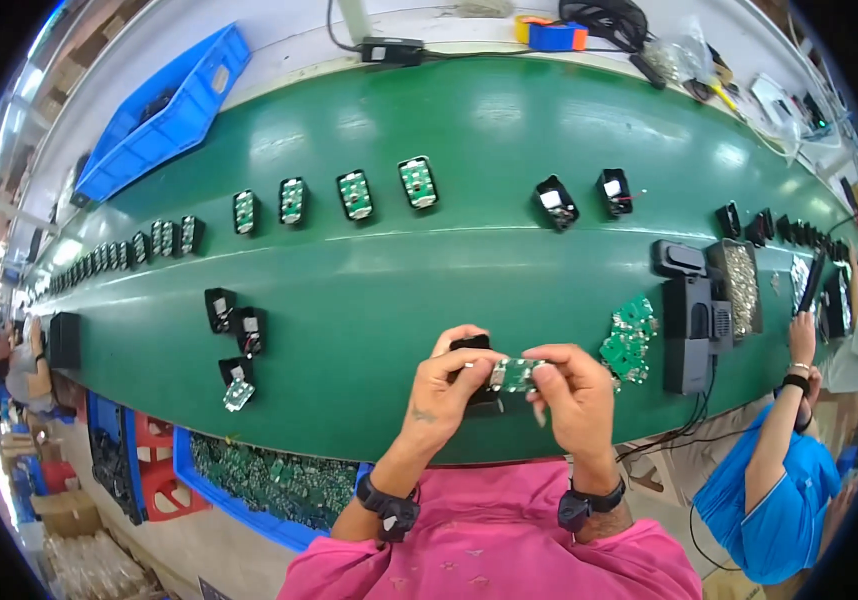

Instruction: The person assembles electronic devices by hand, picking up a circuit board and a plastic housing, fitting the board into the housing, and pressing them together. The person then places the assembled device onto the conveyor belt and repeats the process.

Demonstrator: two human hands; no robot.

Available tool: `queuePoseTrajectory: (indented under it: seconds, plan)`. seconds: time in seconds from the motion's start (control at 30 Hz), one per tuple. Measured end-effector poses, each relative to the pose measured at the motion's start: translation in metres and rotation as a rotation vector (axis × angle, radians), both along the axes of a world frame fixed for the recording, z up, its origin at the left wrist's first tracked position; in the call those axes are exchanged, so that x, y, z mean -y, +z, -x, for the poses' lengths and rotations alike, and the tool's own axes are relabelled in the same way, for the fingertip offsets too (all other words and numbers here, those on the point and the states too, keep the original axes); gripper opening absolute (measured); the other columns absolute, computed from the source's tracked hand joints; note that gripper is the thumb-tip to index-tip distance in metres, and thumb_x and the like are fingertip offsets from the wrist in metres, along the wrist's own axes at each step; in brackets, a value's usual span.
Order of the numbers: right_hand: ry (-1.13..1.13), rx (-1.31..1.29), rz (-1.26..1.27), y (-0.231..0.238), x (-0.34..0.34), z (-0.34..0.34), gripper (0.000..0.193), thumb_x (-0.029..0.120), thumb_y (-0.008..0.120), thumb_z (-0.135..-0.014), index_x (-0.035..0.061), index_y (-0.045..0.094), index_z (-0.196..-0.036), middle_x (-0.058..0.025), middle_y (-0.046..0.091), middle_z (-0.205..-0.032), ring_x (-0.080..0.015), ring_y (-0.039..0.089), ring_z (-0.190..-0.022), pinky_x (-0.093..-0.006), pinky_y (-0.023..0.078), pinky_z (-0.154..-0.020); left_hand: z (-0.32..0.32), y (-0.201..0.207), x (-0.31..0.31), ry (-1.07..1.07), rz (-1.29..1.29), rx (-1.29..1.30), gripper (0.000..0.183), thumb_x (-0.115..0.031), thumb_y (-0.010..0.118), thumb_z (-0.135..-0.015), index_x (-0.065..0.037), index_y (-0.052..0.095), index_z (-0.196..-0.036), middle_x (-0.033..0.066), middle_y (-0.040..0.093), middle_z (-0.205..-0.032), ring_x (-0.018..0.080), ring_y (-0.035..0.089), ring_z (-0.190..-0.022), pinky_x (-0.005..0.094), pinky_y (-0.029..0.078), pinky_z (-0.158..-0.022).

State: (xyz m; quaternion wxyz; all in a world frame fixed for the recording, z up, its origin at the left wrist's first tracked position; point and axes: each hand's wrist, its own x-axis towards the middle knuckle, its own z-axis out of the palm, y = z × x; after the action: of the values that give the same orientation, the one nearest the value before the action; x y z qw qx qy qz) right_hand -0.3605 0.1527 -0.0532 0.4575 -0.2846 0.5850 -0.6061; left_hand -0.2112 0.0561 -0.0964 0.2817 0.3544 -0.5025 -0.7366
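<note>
Green circuit board is held up over the near edge of the green worktop, pinched between both hands. Its left end is gripped by the left hand, its right end by the right hand. A black case is held by the left hand too, just behind the board. Low on the left, a blue tray is filled with boards. Past the hands, three small cases are grouped on the left, and loose boards are piled on the right, near a black machine. Farther off, cases with boards inside are set in a row. At the far left, a blue bin is seen.
</note>
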Motion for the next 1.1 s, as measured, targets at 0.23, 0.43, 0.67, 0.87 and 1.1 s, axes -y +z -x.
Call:
queuePoseTrajectory:
  seconds: [0.23, 0.43, 0.67, 0.87, 1.1]
  plan:
    - [0.122, -0.409, 0.070, 0.002, 0.017, 0.000, 0.015, 0.007, 0.065, -0.095, -0.0018, 0.064, -0.106, -0.0050, 0.068, -0.073, -0.0073, 0.061, -0.061, -0.0214, 0.046, -0.056, -0.006, 0.008, -0.002, 0.011, 0.434, 0.146, 0.022, 0.000, 0.064, -0.087, -0.003, 0.076, -0.106, 0.0112, 0.060, -0.122, 0.0187, 0.062, -0.105, 0.0294, 0.052, -0.087]
    - [0.192, -0.446, 0.037, 0.001, 0.018, 0.000, 0.015, 0.008, 0.067, -0.093, -0.0025, 0.063, -0.103, -0.0052, 0.067, -0.068, -0.0082, 0.061, -0.061, -0.0235, 0.047, -0.056, -0.005, 0.011, 0.000, -0.003, 0.533, 0.239, 0.024, 0.001, 0.067, -0.083, -0.003, 0.075, -0.105, 0.0107, 0.061, -0.118, 0.0198, 0.063, -0.104, 0.0300, 0.052, -0.086]
    - [0.119, -0.422, -0.006, -0.004, 0.020, 0.003, 0.015, 0.009, 0.066, -0.094, -0.0026, 0.061, -0.101, -0.0051, 0.066, -0.067, -0.0079, 0.059, -0.061, -0.0238, 0.046, -0.056, -0.005, 0.017, 0.001, -0.075, 0.413, 0.185, 0.016, 0.004, 0.067, -0.082, 0.002, 0.073, -0.096, 0.0106, 0.061, -0.121, 0.0198, 0.064, -0.103, 0.0307, 0.052, -0.086]
    - [0.106, -0.502, -0.077, -0.009, 0.021, 0.001, 0.019, 0.009, 0.068, -0.093, -0.0017, 0.057, -0.104, -0.0047, 0.062, -0.063, -0.0074, 0.054, -0.057, -0.0247, 0.040, -0.053, -0.003, 0.034, -0.003, -0.039, 0.036, -0.009, 0.057, 0.004, 0.070, -0.081, -0.002, 0.053, -0.135, 0.0112, 0.053, -0.135, 0.0187, 0.056, -0.118, 0.0322, 0.053, -0.092]
    - [0.166, -0.478, -0.028, -0.014, 0.020, 0.004, 0.016, 0.006, 0.066, -0.093, -0.0002, 0.055, -0.103, -0.0023, 0.058, -0.063, -0.0062, 0.052, -0.057, -0.0238, 0.039, -0.053, -0.014, 0.020, 0.004, -0.115, -0.123, -0.138, 0.070, 0.001, 0.073, -0.083, -0.003, 0.041, -0.145, 0.0116, 0.050, -0.138, 0.0183, 0.053, -0.120, 0.0322, 0.052, -0.098]
